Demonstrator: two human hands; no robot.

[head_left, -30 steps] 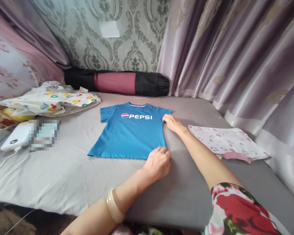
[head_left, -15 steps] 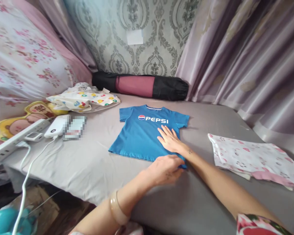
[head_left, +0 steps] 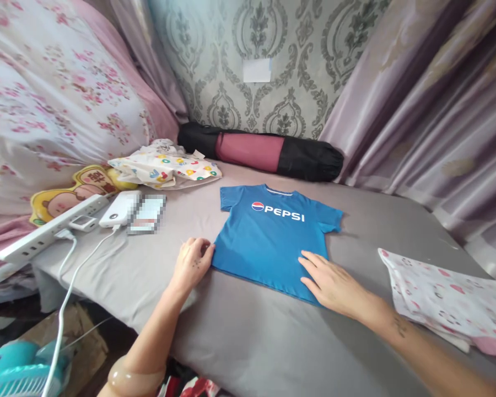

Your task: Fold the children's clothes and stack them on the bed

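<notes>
A blue, short-sleeved, smooth-fabric T-shirt point(head_left: 273, 242) lies flat at frame centre on a faintly creased grey sheet point(head_left: 240, 342). The right hand's point(head_left: 334, 284) fingers spread over its lower right; the left hand's point(head_left: 193, 264) curl narrowly at its lower-left edge, grip unclear.

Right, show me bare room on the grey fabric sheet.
The sheet is bare between the blue PEPSI T-shirt and folded white patterned cloth, beyond the right hand, and nearer than the shirt's hem. Crowded left edge: white power strip, white power bank.

T-shirt point(head_left: 268, 248) on sheet point(head_left: 248, 342); power bank point(head_left: 122, 207) left of it, folded cloth point(head_left: 446, 298) right, bag point(head_left: 250, 153) behind.
</notes>
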